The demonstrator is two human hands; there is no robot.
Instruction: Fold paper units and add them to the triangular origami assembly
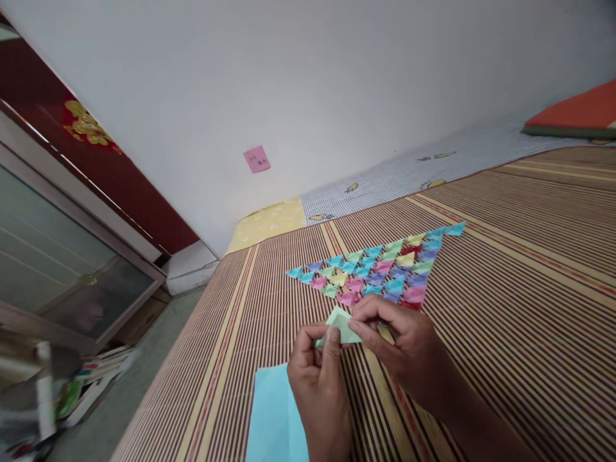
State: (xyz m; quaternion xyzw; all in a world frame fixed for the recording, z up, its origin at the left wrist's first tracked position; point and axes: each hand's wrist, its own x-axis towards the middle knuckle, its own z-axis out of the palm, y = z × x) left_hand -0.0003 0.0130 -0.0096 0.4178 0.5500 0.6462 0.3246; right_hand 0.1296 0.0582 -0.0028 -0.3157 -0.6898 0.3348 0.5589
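While steadying the small pale-green piece of folded paper [342, 326], apparently just above the brown-and-tan striped mat [206, 359], best to keep both grips light and even. Pinched at its left side between the thumb and curled fingers of the left hand [320, 382], and at its right side between the thumb and forefinger of the right hand [409, 340]; both hands closed on the paper, seemingly busy with a fold. Placed near the triangular array of small folded paper pieces in blue, pink, yellow, green, purple and red [369, 263], on its near side, and beyond the flat light-blue rectangular sheet of paper [274, 410], partly hidden behind the left hand.

For a crisp crease, use the left hand as the anchor and leave fine adjustment to the right. Match the edges before pressing, then slide a thumb slowly outward along the fold. Avoid pulling against both sides at once: probably thin enough to wrinkle or tear. Take extra care at the right corner, covered by fingertips and impossible to judge from this view.
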